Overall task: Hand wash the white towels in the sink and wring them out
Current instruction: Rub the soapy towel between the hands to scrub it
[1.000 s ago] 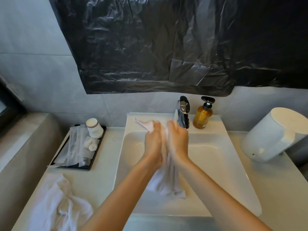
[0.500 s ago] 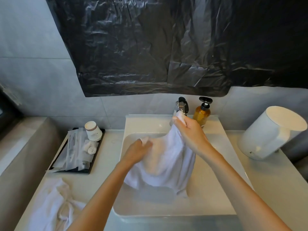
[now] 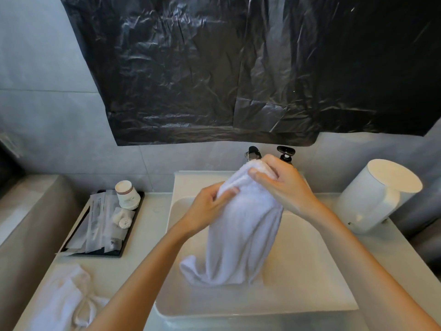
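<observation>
Two hands on one white towel (image 3: 243, 235), held up over the sink (image 3: 310, 271): right hand (image 3: 284, 185) has fingers and thumb curled tight round the bunched top end, left hand (image 3: 210, 206) pinches a fold just below-left of that, thumb on the front of the cloth. Rest of the towel hangs down from both sets of fingers; lower hem at or just above the basin floor, can't tell which. Second white towel (image 3: 59, 299) lies crumpled on the pale counter (image 3: 152, 211), well below-left of the left fingers, partly cut by the frame edge. Left of the left fingers: black tray (image 3: 107, 254) with clear sachets and a stack of paper cups (image 3: 127, 194). Right of the right fingers: white cylindrical container (image 3: 377, 194), type unclear. Directly behind the right fingers the tap (image 3: 253, 152) and a black pump head (image 3: 285, 152) poke out; spout and bottle body hidden by hand and towel. Grey tiled wall (image 3: 47, 91) above, crinkled black plastic sheet (image 3: 238, 68) hung over most of it, whatever it covers is hidden. Water running or not: can't tell
</observation>
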A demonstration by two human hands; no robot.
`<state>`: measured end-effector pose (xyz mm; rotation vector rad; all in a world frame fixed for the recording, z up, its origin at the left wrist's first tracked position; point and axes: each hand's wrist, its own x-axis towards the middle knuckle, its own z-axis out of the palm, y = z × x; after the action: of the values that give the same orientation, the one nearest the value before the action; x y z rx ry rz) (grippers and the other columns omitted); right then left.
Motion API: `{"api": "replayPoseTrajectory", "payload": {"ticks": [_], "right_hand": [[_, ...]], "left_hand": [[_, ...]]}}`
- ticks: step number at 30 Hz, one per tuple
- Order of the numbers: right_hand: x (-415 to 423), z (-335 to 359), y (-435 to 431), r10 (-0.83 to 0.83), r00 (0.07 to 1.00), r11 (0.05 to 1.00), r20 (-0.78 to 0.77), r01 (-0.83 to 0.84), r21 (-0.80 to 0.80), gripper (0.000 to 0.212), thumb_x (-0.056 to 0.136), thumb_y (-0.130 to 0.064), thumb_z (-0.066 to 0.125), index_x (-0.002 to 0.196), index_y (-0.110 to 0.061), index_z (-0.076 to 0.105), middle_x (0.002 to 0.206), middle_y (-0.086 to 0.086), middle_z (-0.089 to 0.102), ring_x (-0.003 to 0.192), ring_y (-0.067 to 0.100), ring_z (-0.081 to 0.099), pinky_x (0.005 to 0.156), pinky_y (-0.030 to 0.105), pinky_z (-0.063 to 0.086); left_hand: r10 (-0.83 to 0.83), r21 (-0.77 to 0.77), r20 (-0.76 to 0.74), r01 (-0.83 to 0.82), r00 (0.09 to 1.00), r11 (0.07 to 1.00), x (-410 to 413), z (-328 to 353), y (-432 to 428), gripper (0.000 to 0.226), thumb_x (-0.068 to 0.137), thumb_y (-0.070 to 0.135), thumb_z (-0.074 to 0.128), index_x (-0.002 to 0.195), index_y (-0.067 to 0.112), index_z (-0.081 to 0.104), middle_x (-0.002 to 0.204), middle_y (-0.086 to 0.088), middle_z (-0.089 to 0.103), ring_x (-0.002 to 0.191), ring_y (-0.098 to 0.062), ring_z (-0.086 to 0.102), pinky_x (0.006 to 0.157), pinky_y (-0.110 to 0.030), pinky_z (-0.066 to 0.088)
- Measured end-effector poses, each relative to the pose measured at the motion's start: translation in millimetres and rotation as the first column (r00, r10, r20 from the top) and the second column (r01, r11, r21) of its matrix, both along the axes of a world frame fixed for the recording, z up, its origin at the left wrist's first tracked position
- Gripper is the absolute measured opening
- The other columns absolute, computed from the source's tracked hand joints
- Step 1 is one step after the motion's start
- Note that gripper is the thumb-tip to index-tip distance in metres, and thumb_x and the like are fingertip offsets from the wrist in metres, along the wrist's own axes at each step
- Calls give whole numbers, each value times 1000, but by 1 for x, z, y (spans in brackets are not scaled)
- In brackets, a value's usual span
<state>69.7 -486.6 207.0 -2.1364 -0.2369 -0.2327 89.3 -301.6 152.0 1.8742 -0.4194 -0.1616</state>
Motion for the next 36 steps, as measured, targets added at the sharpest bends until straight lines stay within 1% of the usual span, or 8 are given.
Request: {"api": "replayPoseTrajectory", "payload": {"ticks": [8, 11, 13, 17, 21, 26, 30, 36], "right_hand": [[-15, -67, -31, 171, 871, 984, -460, -177, 31, 51, 75, -62, 64, 101, -18, 68, 96, -7, 70, 88, 8, 64, 75, 21, 46], [-16, -84, -48, 85, 920, 993, -383, -111, -47, 64, 82, -68, 58, 92, -5, 58, 83, 6, 57, 77, 20, 54, 71, 32, 37], [-16, -74, -56, -23, 965, 999, -260, 14, -34, 44, 94, -45, 55, 80, -4, 49, 72, 1, 42, 66, 9, 41, 65, 31, 31], [-13, -30, -61, -216, 972, 947, -92, 231, 221, 28, 99, -22, 51, 72, -17, 47, 60, -17, 44, 55, -2, 37, 52, 15, 31], [-12, -29, -54, -228, 963, 914, -143, 262, 309, 29, 100, -25, 50, 74, -15, 54, 60, -18, 47, 60, 1, 41, 58, 18, 34], [-21, -59, -8, -242, 948, 871, -209, 307, 384, 31, 99, -19, 51, 68, -17, 47, 61, -11, 40, 54, -2, 35, 53, 19, 30], [-18, -80, 36, -290, 934, 880, -210, 346, 324, 31, 98, -29, 53, 72, -12, 54, 63, -4, 55, 62, 10, 48, 60, 26, 40], [-12, -79, 46, -516, 803, 690, -298, 596, 411, 33, 100, -33, 48, 77, -13, 61, 72, 2, 64, 74, 18, 62, 67, 29, 47]], "left_hand": [[206, -232, 124, -174, 971, 957, 3, 38, -5, 23, 100, 32, 51, 84, 19, 63, 74, 18, 59, 71, 7, 52, 69, -13, 40], [290, -229, 172, -248, 941, 941, 7, 48, 8, 21, 100, 26, 50, 83, 29, 61, 73, 20, 59, 69, 13, 52, 66, -6, 39], [325, -187, 216, -288, 921, 939, 13, 47, 18, 21, 100, 27, 51, 81, 27, 62, 74, 15, 58, 67, 9, 50, 64, -8, 39], [386, -22, 283, -397, 878, 918, 27, 27, 35, 41, 98, 37, 53, 73, 4, 55, 65, 1, 46, 57, -3, 37, 53, -20, 30], [389, 51, 176, -403, 904, 914, 27, 10, 31, 41, 98, 38, 53, 65, 17, 39, 62, 6, 37, 54, -5, 33, 53, -21, 27], [431, -124, -156, -450, 889, 884, 25, -14, -6, 30, 102, 33, 45, 99, 7, 59, 89, 0, 59, 87, -18, 55, 85, -38, 45], [353, -138, -280, -402, 893, 905, -8, -23, -65, 31, 102, 37, 40, 80, 17, 50, 76, -1, 60, 77, -21, 57, 73, -38, 45], [329, -103, -241, -361, 913, 927, -23, -18, -81, 47, 102, 47, 28, 76, 23, 59, 79, -1, 68, 78, -15, 63, 72, -35, 49]]}}
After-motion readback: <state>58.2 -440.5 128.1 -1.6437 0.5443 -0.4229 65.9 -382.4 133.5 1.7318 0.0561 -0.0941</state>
